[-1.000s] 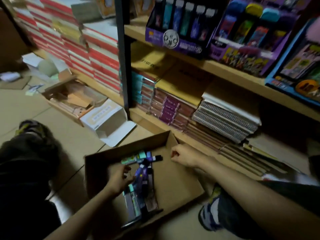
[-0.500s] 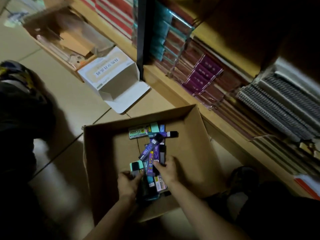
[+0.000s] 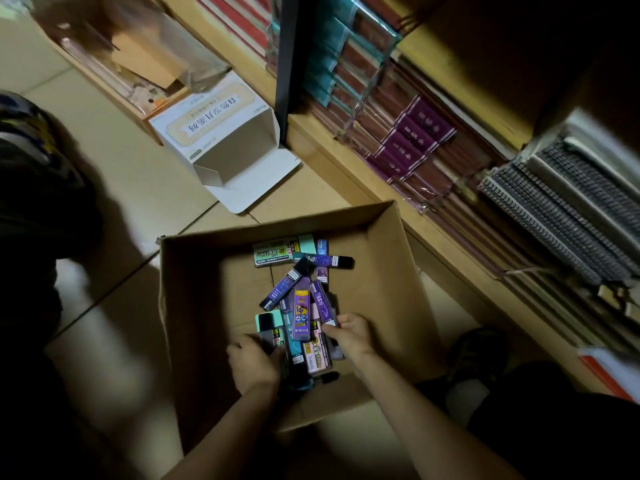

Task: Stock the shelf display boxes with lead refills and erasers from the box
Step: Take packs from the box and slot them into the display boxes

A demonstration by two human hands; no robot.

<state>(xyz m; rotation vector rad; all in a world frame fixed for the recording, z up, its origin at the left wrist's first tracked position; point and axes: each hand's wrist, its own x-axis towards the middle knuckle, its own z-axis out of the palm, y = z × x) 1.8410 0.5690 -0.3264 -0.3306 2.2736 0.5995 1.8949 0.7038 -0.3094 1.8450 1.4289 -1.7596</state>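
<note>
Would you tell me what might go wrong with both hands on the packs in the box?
1. The lead refill packs lie criss-crossed between the left hand and right hand; lifted together, some may slip out.
2. Purple and mint packs are mixed in dim light, so sorts could get confused.
3. The green pack by the far wall of the cardboard box may be missed.

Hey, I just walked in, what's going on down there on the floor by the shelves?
A person is crouched on the floor beside the shelf with both hands in an open cardboard box. The box holds a loose pile of packs, mostly purple and teal. The left hand grips the pile's near left edge, and the right hand pinches packs on its right side. No pack has been lifted out of the box. A white carton lies open nearby.
</note>
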